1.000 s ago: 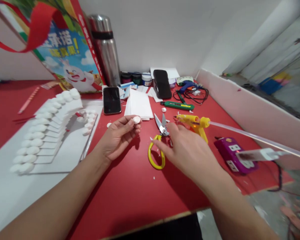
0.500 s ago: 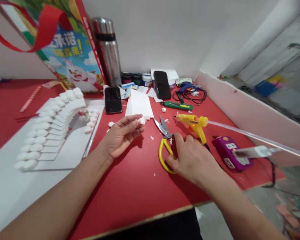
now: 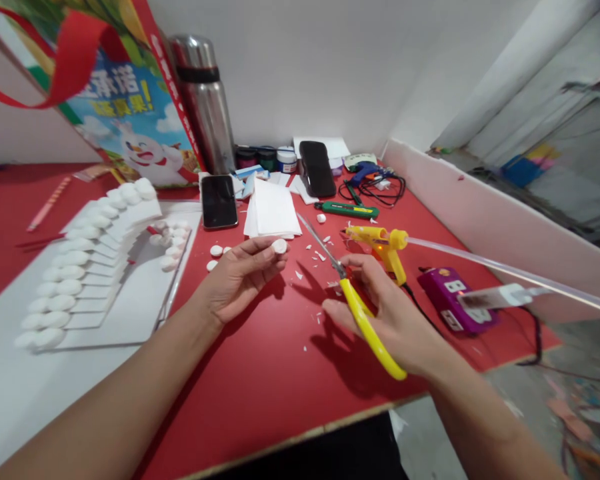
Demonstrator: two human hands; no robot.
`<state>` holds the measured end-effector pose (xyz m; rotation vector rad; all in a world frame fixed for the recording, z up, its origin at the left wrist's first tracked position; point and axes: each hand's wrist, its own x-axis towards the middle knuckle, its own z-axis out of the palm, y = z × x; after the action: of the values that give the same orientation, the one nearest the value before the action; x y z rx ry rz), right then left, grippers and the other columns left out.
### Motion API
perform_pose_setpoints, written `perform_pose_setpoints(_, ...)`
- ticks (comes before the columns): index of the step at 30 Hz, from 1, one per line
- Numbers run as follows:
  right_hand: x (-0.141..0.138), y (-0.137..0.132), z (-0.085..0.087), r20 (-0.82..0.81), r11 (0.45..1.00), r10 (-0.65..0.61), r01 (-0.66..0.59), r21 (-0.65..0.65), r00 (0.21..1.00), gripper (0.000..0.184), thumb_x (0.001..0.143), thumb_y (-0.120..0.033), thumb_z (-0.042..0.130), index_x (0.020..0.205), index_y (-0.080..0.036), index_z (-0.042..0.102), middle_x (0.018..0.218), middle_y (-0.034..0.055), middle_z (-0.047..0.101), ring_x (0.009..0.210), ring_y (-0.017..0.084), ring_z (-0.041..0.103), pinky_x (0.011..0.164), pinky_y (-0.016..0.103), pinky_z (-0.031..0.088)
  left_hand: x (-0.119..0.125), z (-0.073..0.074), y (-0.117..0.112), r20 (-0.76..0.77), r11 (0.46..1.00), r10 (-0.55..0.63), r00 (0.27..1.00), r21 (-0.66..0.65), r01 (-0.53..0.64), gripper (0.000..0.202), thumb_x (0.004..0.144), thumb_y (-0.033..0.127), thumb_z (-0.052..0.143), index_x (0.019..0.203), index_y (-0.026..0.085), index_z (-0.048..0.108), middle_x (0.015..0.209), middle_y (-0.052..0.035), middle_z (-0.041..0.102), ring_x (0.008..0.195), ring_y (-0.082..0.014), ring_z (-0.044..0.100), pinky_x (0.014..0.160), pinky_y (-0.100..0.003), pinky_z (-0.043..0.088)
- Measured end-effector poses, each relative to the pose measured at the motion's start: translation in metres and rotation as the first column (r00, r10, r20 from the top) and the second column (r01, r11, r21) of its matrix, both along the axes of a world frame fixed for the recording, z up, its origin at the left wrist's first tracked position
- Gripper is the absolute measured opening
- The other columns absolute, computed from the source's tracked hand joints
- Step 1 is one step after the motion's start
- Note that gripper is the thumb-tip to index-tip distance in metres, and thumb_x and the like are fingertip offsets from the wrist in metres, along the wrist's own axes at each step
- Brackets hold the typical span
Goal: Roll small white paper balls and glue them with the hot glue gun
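My left hand [image 3: 247, 270] pinches a small round white piece [image 3: 279, 247] between thumb and fingertips; its flat face is toward me. Yellow-handled scissors [image 3: 373, 333] are in my right hand [image 3: 387, 313], raised off the table and turned edge-on, blades pointing up and left. The handle lies against my fingers, while my thumb is stretched out to the left. Several loose white pieces [image 3: 216, 251] lie beside my left hand, and white scraps [image 3: 320, 255] are scattered between the hands. To the left stands a curved stepped white model [image 3: 95, 280] edged with white rounded pieces.
A yellow glue gun [image 3: 380, 243] with a long clear stick lies right of the scissors, near a purple box [image 3: 455, 300]. Behind are folded white paper [image 3: 273, 208], two phones [image 3: 219, 201], a green cutter [image 3: 347, 210], a steel flask [image 3: 205, 107] and a printed bag [image 3: 135, 127].
My right hand has lifted the scissors from the table and turned them upright on edge. The white piece in my left hand has rotated to show its round face.
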<state>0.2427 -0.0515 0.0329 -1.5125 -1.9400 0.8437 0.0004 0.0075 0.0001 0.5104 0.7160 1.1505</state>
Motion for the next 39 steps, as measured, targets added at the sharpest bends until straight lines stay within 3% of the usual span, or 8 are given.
perform_pose_setpoints(4,-0.023,-0.006,0.002,0.075,0.998,-0.005,0.001,0.058,0.997,0.065,0.077,-0.05,0.084,0.126,-0.023,0.05,0.117,0.0093,0.064,0.103,0.026,0.065,0.091,0.04,0.054,0.002,0.001,-0.002,0.006,1.0,-0.028,1.0,0.01,0.028,0.026,0.066,0.008,0.092,0.088,0.012,0.08,0.084,-0.0045,0.077,0.077,-0.0123,0.073,0.08,-0.021,0.061)
perform_pose_setpoints(10,-0.038,-0.006,-0.002,0.197,0.995,-0.038,0.019,0.095,0.98,0.07,0.077,-0.057,0.081,0.128,-0.021,0.052,0.12,0.014,0.062,0.106,0.032,0.065,0.092,0.05,0.054,0.0,0.001,-0.003,0.029,0.999,-0.026,0.999,0.021,0.025,0.025,0.068,0.007,0.09,0.091,0.013,0.082,0.09,-0.0043,0.079,0.083,-0.0112,0.073,0.076,-0.016,0.059)
perform_pose_setpoints(16,-0.038,-0.004,-0.001,0.201,0.994,-0.034,0.012,0.113,0.979,0.065,0.081,-0.059,0.077,0.129,-0.022,0.053,0.117,0.0136,0.065,0.099,0.031,0.068,0.088,0.048,0.055,-0.001,0.003,-0.005,-0.007,0.997,-0.066,0.998,0.026,0.066,0.028,0.068,0.011,0.09,0.094,0.013,0.082,0.091,-0.0051,0.078,0.083,-0.0125,0.072,0.079,-0.02,0.06)
perform_pose_setpoints(21,-0.037,-0.006,-0.003,0.258,0.98,-0.047,-0.006,0.201,0.965,0.061,0.086,-0.057,0.074,0.131,-0.021,0.054,0.114,0.0151,0.067,0.095,0.031,0.07,0.081,0.043,0.056,0.0,0.002,-0.005,-0.03,0.997,-0.059,0.998,0.043,0.06,0.025,0.066,0.011,0.09,0.09,0.013,0.08,0.086,-0.0044,0.076,0.08,-0.0133,0.07,0.081,-0.024,0.06)
perform_pose_setpoints(30,-0.037,-0.009,-0.003,0.346,0.968,-0.066,-0.024,0.251,0.936,0.056,0.092,-0.055,0.068,0.131,-0.018,0.056,0.108,0.0143,0.066,0.088,0.029,0.069,0.074,0.039,0.054,0.0,0.003,-0.006,0.042,0.998,-0.064,0.997,0.01,0.063,0.025,0.064,0.006,0.088,0.087,0.011,0.08,0.08,-0.0041,0.076,0.071,-0.0104,0.069,0.073,-0.018,0.06)
perform_pose_setpoints(39,-0.039,-0.006,-0.003,0.331,0.971,-0.04,-0.041,0.236,0.943,0.065,0.091,-0.06,0.066,0.135,-0.015,0.053,0.111,0.0156,0.062,0.09,0.03,0.068,0.076,0.042,0.055,0.001,0.002,-0.006,0.043,0.998,-0.069,0.997,0.012,0.069,0.028,0.067,0.007,0.087,0.095,0.011,0.081,0.084,-0.0046,0.077,0.077,-0.012,0.071,0.077,-0.019,0.062)
